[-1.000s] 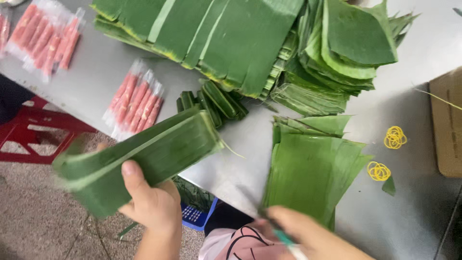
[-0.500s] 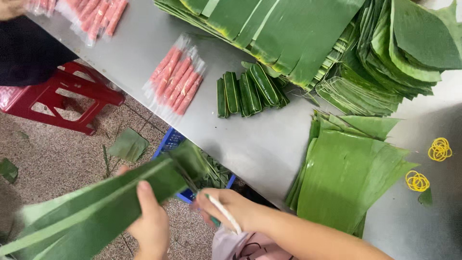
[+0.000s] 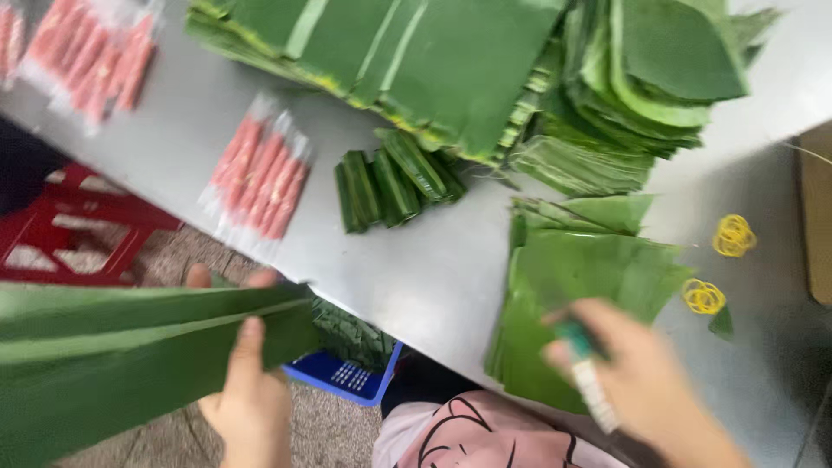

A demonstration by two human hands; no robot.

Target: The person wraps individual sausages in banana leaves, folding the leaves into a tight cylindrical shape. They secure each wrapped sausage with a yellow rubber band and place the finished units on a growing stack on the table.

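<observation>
Banana leaf bundle (image 3: 130,364) fills the lower left of the frame, a long stack of green strips whose long axis runs from the left edge rightward and slightly up. The left hand (image 3: 247,390) grips its right end, thumb on top and fingertips showing above the upper edge, so this hand is the nearer one. Above, on the grey metal table (image 3: 433,269), lie two packs of red sausages (image 3: 260,178), then a few small folded leaf parcels (image 3: 394,178). Below the table edge sits a blue crate (image 3: 347,377). Right of centre, the right hand (image 3: 620,373) closes around a slim tool with a green and white handle (image 3: 585,373), held over a stack of cut leaf sheets (image 3: 581,295). Yellow rubber bands (image 3: 719,264) lie at far right. Compared with half a second ago, the right hand has moved away from the bundle, rightward over the sheets.
</observation>
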